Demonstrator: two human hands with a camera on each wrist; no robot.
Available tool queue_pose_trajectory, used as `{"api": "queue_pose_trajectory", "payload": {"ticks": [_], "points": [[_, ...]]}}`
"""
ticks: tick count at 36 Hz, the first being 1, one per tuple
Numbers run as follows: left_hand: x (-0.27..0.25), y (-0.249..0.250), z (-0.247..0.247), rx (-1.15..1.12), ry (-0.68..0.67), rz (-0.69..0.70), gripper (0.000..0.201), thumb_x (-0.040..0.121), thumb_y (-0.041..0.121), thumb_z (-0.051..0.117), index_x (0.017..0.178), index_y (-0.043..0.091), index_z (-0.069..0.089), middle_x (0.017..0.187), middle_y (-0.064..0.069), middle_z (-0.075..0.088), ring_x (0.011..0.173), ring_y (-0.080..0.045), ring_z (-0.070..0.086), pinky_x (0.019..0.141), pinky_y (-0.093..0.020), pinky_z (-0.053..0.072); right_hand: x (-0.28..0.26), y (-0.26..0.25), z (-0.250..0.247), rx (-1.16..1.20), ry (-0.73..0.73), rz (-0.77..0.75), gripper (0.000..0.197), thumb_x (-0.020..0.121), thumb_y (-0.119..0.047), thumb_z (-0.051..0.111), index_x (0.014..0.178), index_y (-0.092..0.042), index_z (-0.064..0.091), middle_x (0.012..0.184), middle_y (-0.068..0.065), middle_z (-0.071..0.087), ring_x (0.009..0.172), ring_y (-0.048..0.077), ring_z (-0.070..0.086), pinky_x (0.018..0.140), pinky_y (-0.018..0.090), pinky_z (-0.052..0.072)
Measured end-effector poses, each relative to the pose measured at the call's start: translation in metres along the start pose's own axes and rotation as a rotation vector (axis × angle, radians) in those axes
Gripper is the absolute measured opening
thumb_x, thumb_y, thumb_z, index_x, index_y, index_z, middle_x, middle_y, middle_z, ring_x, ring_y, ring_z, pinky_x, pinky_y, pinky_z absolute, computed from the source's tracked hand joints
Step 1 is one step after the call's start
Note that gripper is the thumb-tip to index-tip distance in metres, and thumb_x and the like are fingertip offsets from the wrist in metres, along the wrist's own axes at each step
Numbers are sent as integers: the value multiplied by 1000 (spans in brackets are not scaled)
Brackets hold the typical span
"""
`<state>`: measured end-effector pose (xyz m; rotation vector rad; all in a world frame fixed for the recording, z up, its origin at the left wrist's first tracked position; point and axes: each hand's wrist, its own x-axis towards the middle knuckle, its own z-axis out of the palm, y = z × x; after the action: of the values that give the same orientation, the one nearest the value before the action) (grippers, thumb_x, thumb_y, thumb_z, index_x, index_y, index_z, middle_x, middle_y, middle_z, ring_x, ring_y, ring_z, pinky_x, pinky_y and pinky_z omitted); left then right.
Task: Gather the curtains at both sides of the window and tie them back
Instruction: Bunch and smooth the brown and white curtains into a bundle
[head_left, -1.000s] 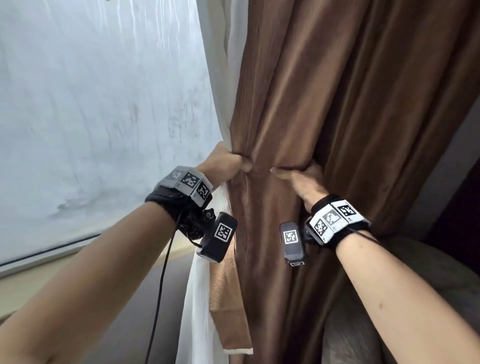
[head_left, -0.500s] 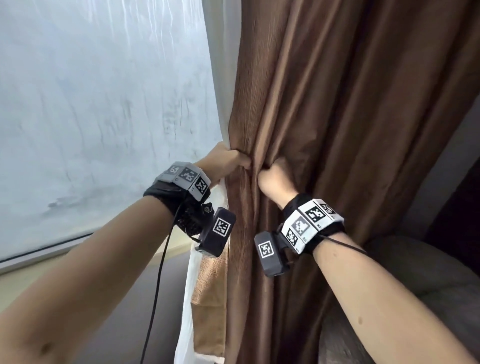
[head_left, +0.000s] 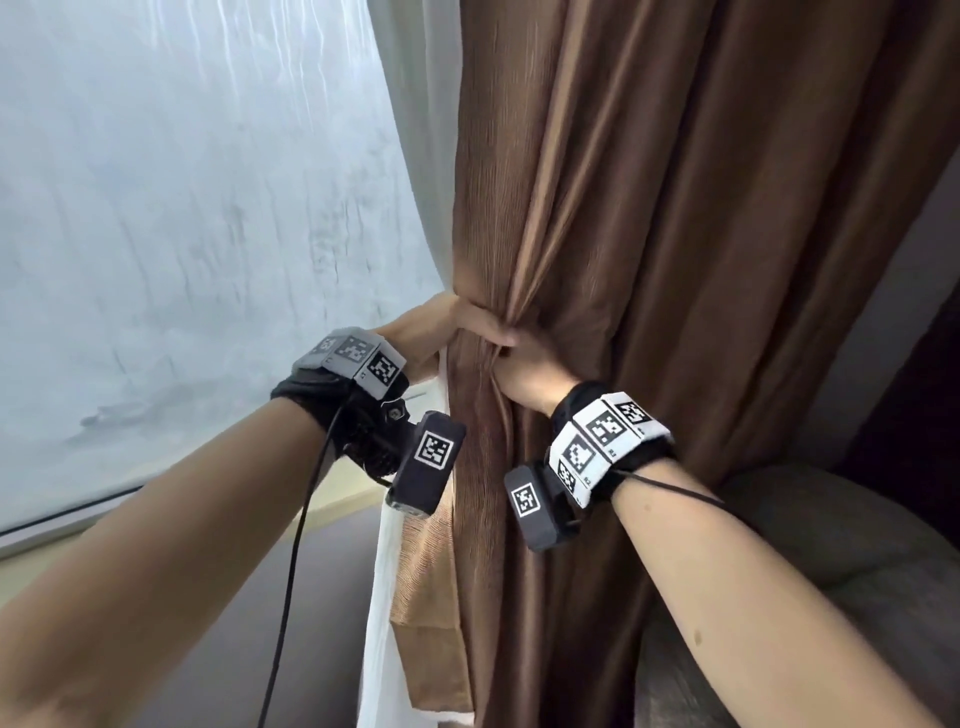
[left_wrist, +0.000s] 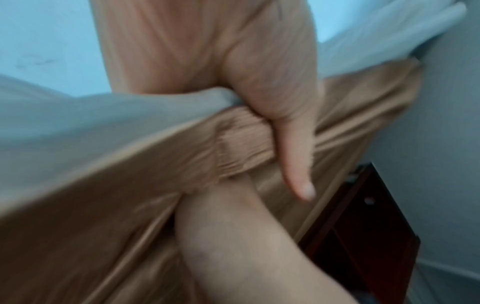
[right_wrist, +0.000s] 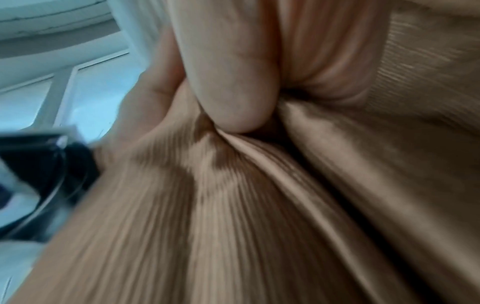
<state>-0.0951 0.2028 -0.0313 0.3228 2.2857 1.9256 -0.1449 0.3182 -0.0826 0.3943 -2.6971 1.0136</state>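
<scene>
— Where bunched at mid-height beside the window (head_left: 182, 208), held how?
— Gripped by both: left hand (head_left: 441, 332) wrapped round the brown curtain (head_left: 649, 208) edge, thumb across the gathered folds; right hand (head_left: 524, 374) just below, touching, fingers clamped on the same bunch.
— And the white curtain (head_left: 415, 156)?
— Caught under the left palm too, hanging between glass and brown cloth.
— Elsewhere?
— Grey cushion (head_left: 831, 545) low on the right.

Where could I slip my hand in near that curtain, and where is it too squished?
There is open room left of the white sheer curtain, in front of the window pane, and above the sill. It is crowded at the bunch where the left hand and right hand grip the brown curtain together.
</scene>
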Motion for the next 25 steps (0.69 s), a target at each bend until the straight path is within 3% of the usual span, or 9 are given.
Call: {"api": "queue_pose_trajectory", "payload": {"ticks": [2,7,9,12,15,17,21,23,25], "points": [[4,2,2,33,4,25,56,71,18,80,124,9,64,114,-6,73,108,-22,69,97,-39,51,-7,-3,-4,-42,-102,17,45,98,-12,46,141,-2,43,142,16,50,131,30,48,99,24,38],[22,-7,4,64,379,73,38,69,12,84,105,13,70,104,-7,74,96,-21,71,86,-35,58,-18,-12,4,222,-107,-4,44,102,-5,35,142,10,30,149,25,36,136,34,39,112,33,28],[25,-8,3,68,477,107,26,73,5,77,97,12,70,102,-13,73,94,-27,70,85,-41,59,-20,-11,4,319,-123,69,51,93,-6,45,141,8,31,140,27,46,130,36,47,108,38,36],[28,-7,0,93,552,109,17,75,2,70,89,11,68,101,-18,72,90,-31,70,83,-45,59,-16,-5,-3,236,-163,51,47,75,-16,55,122,-11,59,119,13,67,116,31,60,99,39,48],[29,-7,-8,93,594,103,18,76,2,69,93,9,67,98,-18,71,88,-32,70,81,-44,59,-14,4,-19,456,-47,94,28,73,-13,70,102,-13,72,96,-1,71,94,14,62,78,14,47],[28,-7,-15,84,598,100,17,77,1,68,92,9,66,94,-16,70,84,-31,69,78,-42,60,-6,16,-27,525,176,149,20,79,-14,72,99,-11,70,91,0,66,88,12,59,67,13,43],[26,-9,-25,81,612,114,15,80,-2,66,79,12,60,77,-9,64,60,-20,63,51,-27,57,13,37,-31,478,469,313,84,53,-58,81,117,-13,50,121,10,58,111,25,57,99,34,45],[25,-11,-27,68,622,104,15,80,-3,66,76,10,59,70,-8,60,46,-12,60,39,-21,48,19,42,-31,455,434,336,124,36,-73,75,135,-8,39,137,12,49,127,27,49,108,39,41],[25,-14,-27,45,639,86,17,79,-3,67,70,8,58,63,-7,56,34,-7,53,36,-17,42,22,42,-31,467,363,325,139,36,-72,79,146,-6,28,147,10,43,135,24,43,113,39,36]]}}
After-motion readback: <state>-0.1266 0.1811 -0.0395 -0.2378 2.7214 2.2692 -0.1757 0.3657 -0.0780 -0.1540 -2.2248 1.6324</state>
